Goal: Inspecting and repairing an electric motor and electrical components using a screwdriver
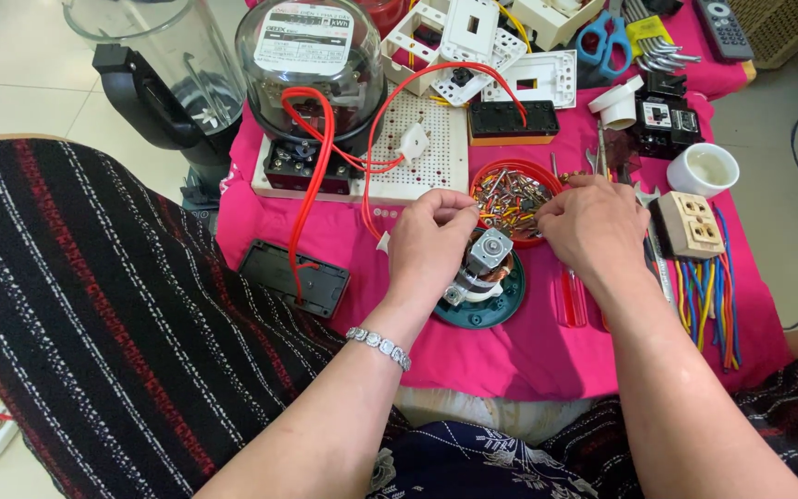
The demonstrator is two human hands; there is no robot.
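A small electric motor point(486, 261) with copper windings sits on a round dark green base point(496, 309) on the pink cloth. My left hand point(429, 242) grips the motor's left side, fingers curled over its top. My right hand point(591, 225) hovers just right of it, fingertips pinched near the rim of a red bowl point(547, 176) filled with several screws and small metal parts. Whether the right fingers hold a small part is hidden.
An electric meter point(307, 55) with red wires point(320, 157) stands on a white perforated board point(436, 152). A blender jug point(163, 79) is at the left. Switch plates point(528, 79), a socket point(690, 224), coloured wires point(706, 296), a white cup point(702, 170), scissors point(602, 42) and a black cover point(293, 275) crowd the cloth.
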